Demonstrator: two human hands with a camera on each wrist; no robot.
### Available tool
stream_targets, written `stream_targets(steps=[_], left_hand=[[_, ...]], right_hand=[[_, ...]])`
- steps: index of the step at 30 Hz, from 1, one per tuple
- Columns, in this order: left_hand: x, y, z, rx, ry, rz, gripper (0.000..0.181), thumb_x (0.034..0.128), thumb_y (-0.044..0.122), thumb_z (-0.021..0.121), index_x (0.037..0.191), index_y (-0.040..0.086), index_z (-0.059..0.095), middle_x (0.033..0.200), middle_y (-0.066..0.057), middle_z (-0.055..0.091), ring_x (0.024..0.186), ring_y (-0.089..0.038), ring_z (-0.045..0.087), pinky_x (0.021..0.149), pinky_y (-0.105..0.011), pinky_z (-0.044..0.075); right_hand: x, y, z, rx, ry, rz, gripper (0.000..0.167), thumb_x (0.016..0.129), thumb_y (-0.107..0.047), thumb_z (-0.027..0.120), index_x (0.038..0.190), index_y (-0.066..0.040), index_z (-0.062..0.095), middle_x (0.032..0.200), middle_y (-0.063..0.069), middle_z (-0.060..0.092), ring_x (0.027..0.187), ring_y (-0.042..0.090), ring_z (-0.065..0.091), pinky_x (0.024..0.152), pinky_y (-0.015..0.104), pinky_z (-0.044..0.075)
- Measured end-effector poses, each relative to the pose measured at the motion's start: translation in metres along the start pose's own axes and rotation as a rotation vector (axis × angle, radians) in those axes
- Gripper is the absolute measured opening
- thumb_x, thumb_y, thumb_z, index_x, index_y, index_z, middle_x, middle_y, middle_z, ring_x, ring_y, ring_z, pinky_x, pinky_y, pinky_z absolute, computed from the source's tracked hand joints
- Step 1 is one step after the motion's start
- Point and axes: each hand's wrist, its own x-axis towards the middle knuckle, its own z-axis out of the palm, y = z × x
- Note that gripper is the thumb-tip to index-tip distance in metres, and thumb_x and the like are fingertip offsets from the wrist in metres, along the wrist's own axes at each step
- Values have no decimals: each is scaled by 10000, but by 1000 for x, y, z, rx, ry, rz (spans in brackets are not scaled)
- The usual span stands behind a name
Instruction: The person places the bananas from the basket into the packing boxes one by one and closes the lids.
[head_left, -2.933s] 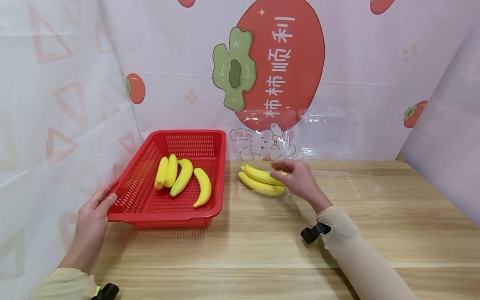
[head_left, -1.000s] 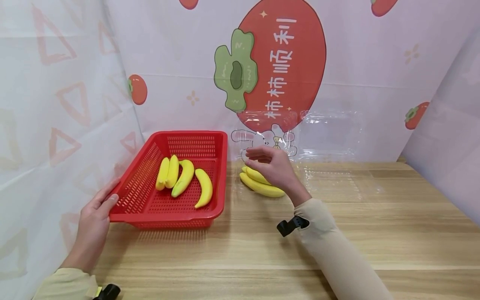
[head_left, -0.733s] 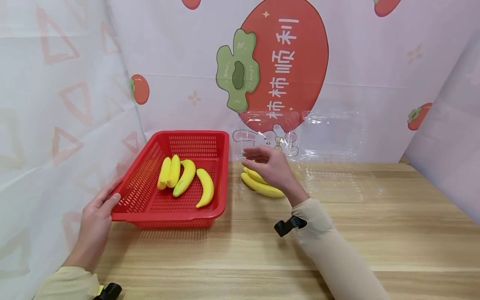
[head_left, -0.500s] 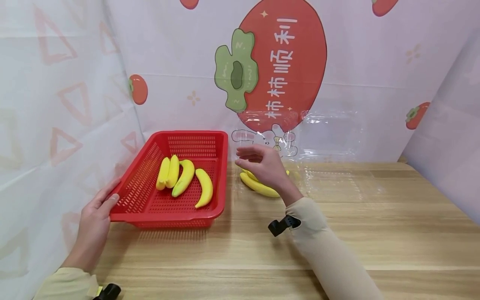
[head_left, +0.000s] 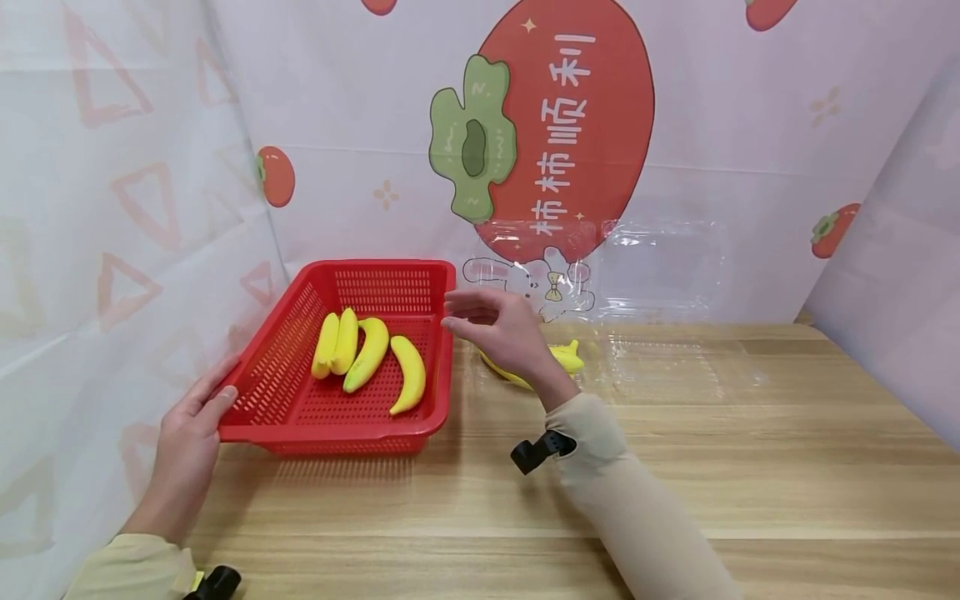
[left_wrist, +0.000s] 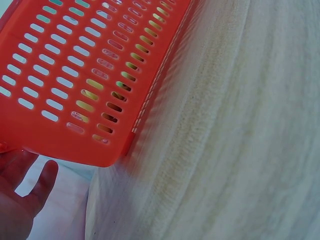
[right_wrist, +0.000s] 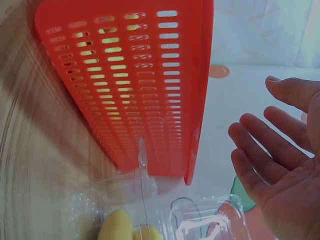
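Over beside the red basket's [head_left: 337, 435] right-hand rim is where the right hand [head_left: 502, 329] has ended up, having drifted left off the boxed bananas [head_left: 567, 358]; it's empty, fingers loose, thumb apart. Puts the four bananas in the basket [head_left: 367, 355] within easier reach, I'd say. Left hand [head_left: 183, 433] has a grip on the basket's near-left corner. Those four look smooth and yellow, one green-tipped, three grouped left, one off alone.
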Motion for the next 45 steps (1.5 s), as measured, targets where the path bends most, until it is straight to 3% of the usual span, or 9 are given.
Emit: stream_targets(steps=[12,27,37,45], left_hand=[[0,0,-1,6,-3,-7,573,1137,374,453,1686,288,310,1790,-12,190,1196,43,510,825,-25,529],[0,0,-1,-26,12,-2,566,1133,353,475,1676,263,342,1716,0,290,1115,82,555,826,-37,539],[1,1,0,-30,10,13,564,1131,351,484,1672,262,354,1711,17,311,1110,92,567,832,-36,538],[-1,1,-1,-52,6,9,568,1134,334,479,1678,250,338,1745,32,276,1163,85,541,848,-30,530]], right_hand=[[2,-3,-2,37,-10,2,388,974,-276,777,1327,-121,730,1305,62,761,1149,226,734,1007,379,619],[5,-1,-18,74,15,-12,423,977,-279,773,1364,-120,709,1304,59,753,1137,229,747,988,386,628],[4,2,-40,51,70,-36,398,975,-256,780,1359,-164,726,1293,78,767,1146,226,754,1005,399,621],[4,5,-44,51,76,-28,396,973,-265,784,1354,-172,731,1291,101,766,1134,237,753,1005,410,619]])
